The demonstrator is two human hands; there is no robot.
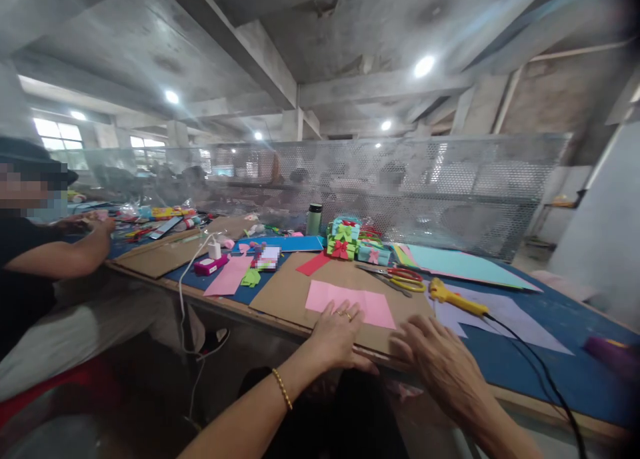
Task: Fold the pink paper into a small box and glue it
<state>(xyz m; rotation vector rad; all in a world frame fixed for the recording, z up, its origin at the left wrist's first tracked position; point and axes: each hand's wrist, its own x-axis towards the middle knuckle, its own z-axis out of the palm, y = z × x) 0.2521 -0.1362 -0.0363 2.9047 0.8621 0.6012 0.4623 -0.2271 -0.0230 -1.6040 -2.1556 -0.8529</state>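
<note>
A folded sheet of pink paper (350, 302) lies on brown cardboard at the table's front edge. My left hand (337, 336) rests on its near edge, fingers stretched over the paper and the thumb low by the table edge. Just right of the paper, my right hand (435, 352) hovers with loosely bent fingers, slightly blurred and holding nothing visible. Beyond it lie a yellow hot glue gun (457, 299) with a black cord and scissors (395, 272) with red handles. Another pair of scissors (413, 283) has yellow handles.
Small folded-paper gift boxes (344, 239) with bows stand at the back beside a green bottle (314, 219). Coloured sheets (470, 267) are stacked at right. Leftward are a pink strip (229, 276), a purple device (210, 264) and a white cable. A co-worker (40, 259) sits far left.
</note>
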